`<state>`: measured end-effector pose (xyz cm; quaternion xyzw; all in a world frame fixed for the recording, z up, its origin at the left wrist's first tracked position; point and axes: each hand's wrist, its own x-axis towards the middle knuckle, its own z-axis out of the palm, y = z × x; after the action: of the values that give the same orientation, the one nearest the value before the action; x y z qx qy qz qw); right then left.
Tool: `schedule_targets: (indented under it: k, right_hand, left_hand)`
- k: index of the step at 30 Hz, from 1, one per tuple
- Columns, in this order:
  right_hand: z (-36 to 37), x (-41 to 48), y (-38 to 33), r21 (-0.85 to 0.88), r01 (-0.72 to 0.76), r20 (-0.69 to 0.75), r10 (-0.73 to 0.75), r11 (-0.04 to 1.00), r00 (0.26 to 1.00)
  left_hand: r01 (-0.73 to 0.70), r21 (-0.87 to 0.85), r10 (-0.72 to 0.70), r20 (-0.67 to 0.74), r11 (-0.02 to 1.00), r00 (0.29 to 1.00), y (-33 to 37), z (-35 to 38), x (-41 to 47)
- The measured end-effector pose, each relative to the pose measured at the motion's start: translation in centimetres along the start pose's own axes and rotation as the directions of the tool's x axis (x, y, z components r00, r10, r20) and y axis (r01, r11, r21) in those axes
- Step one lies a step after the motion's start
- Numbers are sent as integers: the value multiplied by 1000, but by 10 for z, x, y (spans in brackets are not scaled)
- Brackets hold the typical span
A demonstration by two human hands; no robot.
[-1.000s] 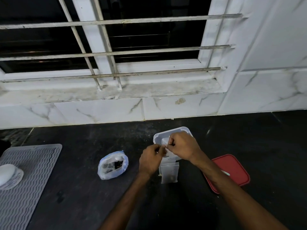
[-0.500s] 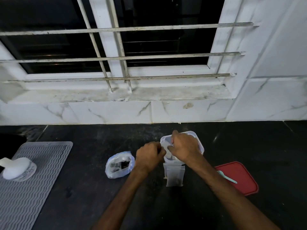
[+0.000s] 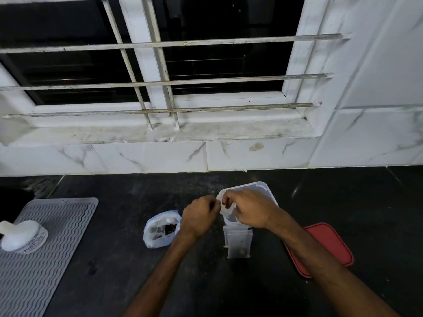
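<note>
Hands have hardly shifted since half a second back. Left hand (image 3: 201, 216) and right hand (image 3: 249, 209) stay bunched together at the clear tub (image 3: 261, 187). The right index finger, raised then, is curled down again.

Head view, edges and room: we work on a dark worktop (image 3: 109, 282). It ends at a white marble-tiled wall (image 3: 148, 156) behind the tub, with a window sill (image 3: 229, 131) and metal bars (image 3: 206, 80) above. The wall turns a corner at far right. Bare dark surface lies behind the tub up to the wall, to its right, and near us between the forearms.

Around:
- A blue-edged plastic bag (image 3: 160, 227) with dark pieces inside sits just left of the left wrist, mouth open.
- A red lid (image 3: 327, 245) lies flat on the right, partly under the right forearm.
- A grey ridged mat (image 3: 57, 236) at far left, well apart, carries a white capped item (image 3: 20, 234). We cannot tell what it is.
- The bag is the closest obstacle for the left hand, the lid for the right.

Hands: both pinch the top edge of a clear pouch (image 3: 238, 244), fingers curled tight and fingertips nearly meeting across it. The pouch hangs from the grip at the tub's near side, with a little dark stuff at the bottom. Whether its base touches the worktop we cannot tell.
</note>
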<state>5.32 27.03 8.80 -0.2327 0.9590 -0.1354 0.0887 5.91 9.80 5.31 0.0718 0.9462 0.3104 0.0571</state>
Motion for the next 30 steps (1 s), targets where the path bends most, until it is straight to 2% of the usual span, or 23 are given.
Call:
schedule_targets:
  k: [6, 10, 14, 18, 22, 24, 27, 28, 30]
  right_hand:
    - [9, -1, 4, -93, 9, 199, 10, 996, 980]
    - [7, 0, 5, -156, -10, 200, 41, 988, 979]
    - [6, -6, -6, -172, 3, 165, 26, 985, 986]
    - [12, -8, -7, -110, 45, 195, -23, 993, 980]
    - [12, -3, 6, -47, 8, 243, 4, 999, 970]
    - [12, -2, 6, -64, 16, 240, -1, 998, 971]
    - [13, -5, 7, -115, 43, 173, -22, 992, 985]
    - [12, -6, 9, -123, 38, 155, -19, 992, 988]
    - [9, -7, 9, -121, 68, 140, -51, 990, 989]
  left_hand:
    - [-84, 10, 83, 72, 996, 994, 0, -6, 2]
    - [-94, 28, 93, 37, 995, 995, 0, -2, -2]
    - [-102, -48, 101, -15, 994, 995, 2, 2, -7]
    - [-109, -37, 111, 32, 993, 993, -5, 0, -7]
    - [-142, -35, 145, 79, 989, 986, -7, -3, -6]
    - [-159, -82, 161, 12, 984, 987, -8, -1, -4]
    - [-183, -140, 155, -190, 973, 969, -19, 3, 0]
    - [-211, -138, 177, -223, 968, 959, -24, 4, 2]
    - [-281, -115, 258, -182, 953, 949, -32, 8, 7]
